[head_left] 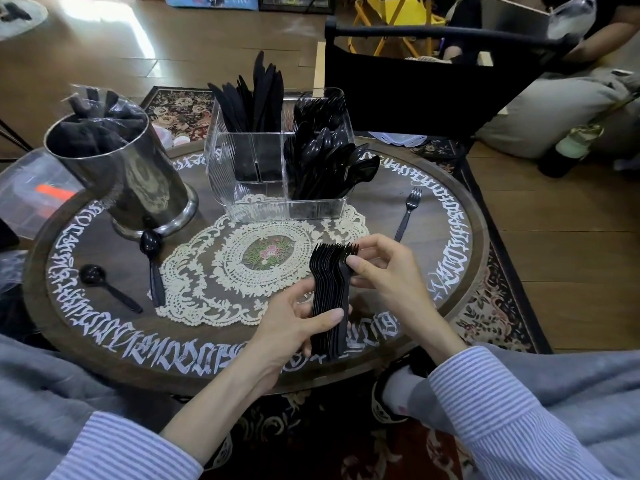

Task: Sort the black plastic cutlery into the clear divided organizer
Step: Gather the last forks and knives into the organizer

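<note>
A stack of black plastic forks [331,299] stands upright between my hands over the table's near side. My left hand [294,323] grips the handles low down, thumb across the front. My right hand [384,271] pinches the stack near the tines. The clear divided organizer [249,202] sits at the table's far middle, with knives [256,98] at the back left, forks [320,105] at the back right and spoons [329,164] at the front right. One loose fork [408,213] lies on the right. Two loose spoons [152,265] [107,285] lie on the left.
A metal cylinder [138,181] holding black items in plastic wrap stands at the far left of the round wooden table [433,202]. A lace doily [214,271] covers the middle. A black chair [433,88] stands behind the table, and a person sits at the far right.
</note>
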